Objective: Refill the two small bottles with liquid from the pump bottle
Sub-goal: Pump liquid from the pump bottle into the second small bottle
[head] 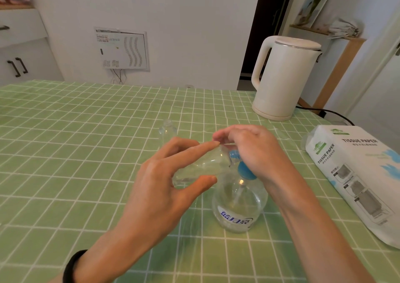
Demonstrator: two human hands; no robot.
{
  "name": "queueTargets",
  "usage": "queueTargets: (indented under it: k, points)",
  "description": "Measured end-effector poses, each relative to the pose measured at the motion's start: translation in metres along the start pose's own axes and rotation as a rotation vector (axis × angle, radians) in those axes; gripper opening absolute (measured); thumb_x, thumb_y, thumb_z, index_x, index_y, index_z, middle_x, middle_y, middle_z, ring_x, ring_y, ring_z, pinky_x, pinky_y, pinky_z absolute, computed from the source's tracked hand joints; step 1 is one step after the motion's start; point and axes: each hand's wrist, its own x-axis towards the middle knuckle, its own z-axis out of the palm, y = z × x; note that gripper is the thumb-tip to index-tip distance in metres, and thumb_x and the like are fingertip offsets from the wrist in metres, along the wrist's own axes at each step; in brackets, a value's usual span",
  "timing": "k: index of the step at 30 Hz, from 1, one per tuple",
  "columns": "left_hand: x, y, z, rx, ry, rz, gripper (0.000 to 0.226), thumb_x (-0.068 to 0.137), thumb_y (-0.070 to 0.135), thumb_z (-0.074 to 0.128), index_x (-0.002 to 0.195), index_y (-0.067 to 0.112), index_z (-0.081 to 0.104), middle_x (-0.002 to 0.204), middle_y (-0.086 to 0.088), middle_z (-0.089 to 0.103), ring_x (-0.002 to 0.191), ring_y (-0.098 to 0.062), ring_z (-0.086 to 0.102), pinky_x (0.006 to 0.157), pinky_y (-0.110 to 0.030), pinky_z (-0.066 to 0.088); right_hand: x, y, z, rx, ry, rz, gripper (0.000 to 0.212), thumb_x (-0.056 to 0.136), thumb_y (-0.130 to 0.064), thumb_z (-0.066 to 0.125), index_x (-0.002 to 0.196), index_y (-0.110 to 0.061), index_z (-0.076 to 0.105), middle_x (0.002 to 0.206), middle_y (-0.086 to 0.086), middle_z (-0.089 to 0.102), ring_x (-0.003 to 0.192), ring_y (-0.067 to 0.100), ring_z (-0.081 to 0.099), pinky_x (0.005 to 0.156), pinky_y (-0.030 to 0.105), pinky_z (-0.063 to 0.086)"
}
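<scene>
Setup: table with green check cloth (pixel 65 152). Wide-angle head view.

Left hand (pixel 164 185): black wristband (pixel 72 267) on the wrist. Thumb below and fingers above pinch the first small bottle (pixel 199 165) across its body; the grip is loose and wide, fingers nearly straight. The bottle is clear, lifted off the table and tilted almost flat, its mouth turned right and up against the blue nozzle.

Second small bottle (pixel 167 131): stands upright on the cloth just beyond the left hand, no cap visible, untouched. Fill level not readable.

Pump bottle (pixel 238 204): clear body with a blue printed label, standing on the cloth at centre. Blue pump head (pixel 245 171) is mostly covered.

Right hand (pixel 249 150): sits on top of the pump head, fingers curled down over it toward the nozzle, gripping it.

Far right, not in use: white kettle (pixel 283 77) at the back, tissue paper pack (pixel 357 174) at the table edge.

Judgement: step in hand is filling bottle one of two. Liquid in it is too clear to gauge. Next move calls for pressing the pump straight down while the bottle mouth stays sealed on the nozzle; a slip there would spill onto the cloth.
</scene>
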Motion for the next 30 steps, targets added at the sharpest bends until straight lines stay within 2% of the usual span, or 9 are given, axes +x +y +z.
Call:
queueTargets:
  k: [12,18,24,30]
  points:
    - [-0.0005,0.0016,-0.0014,-0.006,0.014,0.022,0.053,0.082,0.043,0.077,0.134,0.044,0.068,0.115,0.020,0.067,0.113,-0.002,0.064,0.095,-0.009,0.044,0.0000,-0.0062,0.0000,-0.014,0.018,-0.081,0.035,0.104,-0.022,0.050,0.089,-0.025,0.081,0.093,-0.014,0.080,0.098,0.004,0.072,0.083,0.023,0.051]
    - [0.0002,-0.0033,0.0020,-0.002,0.006,0.011,0.051,0.085,0.042,0.083,0.134,0.045,0.067,0.116,0.020,0.066,0.114,-0.004,0.065,0.096,-0.016,0.048,-0.0005,-0.0007,-0.0006,-0.015,-0.015,-0.005,0.039,0.101,-0.014,0.048,0.089,-0.026,0.083,0.087,-0.018,0.080,0.096,0.000,0.071,0.081,0.023,0.051]
    - [-0.0015,-0.0013,0.0021,0.003,0.014,0.016,0.049,0.087,0.043,0.082,0.134,0.043,0.068,0.116,0.020,0.067,0.114,-0.005,0.065,0.095,-0.015,0.047,-0.0011,-0.0021,0.0006,-0.009,0.008,-0.028,0.035,0.102,-0.019,0.050,0.090,-0.024,0.082,0.091,-0.015,0.079,0.098,0.003,0.072,0.083,0.025,0.052]
    - [-0.0006,0.0014,-0.0005,-0.005,0.020,0.022,0.051,0.085,0.041,0.083,0.134,0.044,0.068,0.116,0.020,0.066,0.115,-0.003,0.064,0.095,-0.011,0.046,0.0002,-0.0058,0.0002,-0.007,0.016,-0.083,0.034,0.103,-0.023,0.052,0.086,-0.025,0.082,0.091,-0.015,0.081,0.095,0.002,0.073,0.076,0.021,0.049]
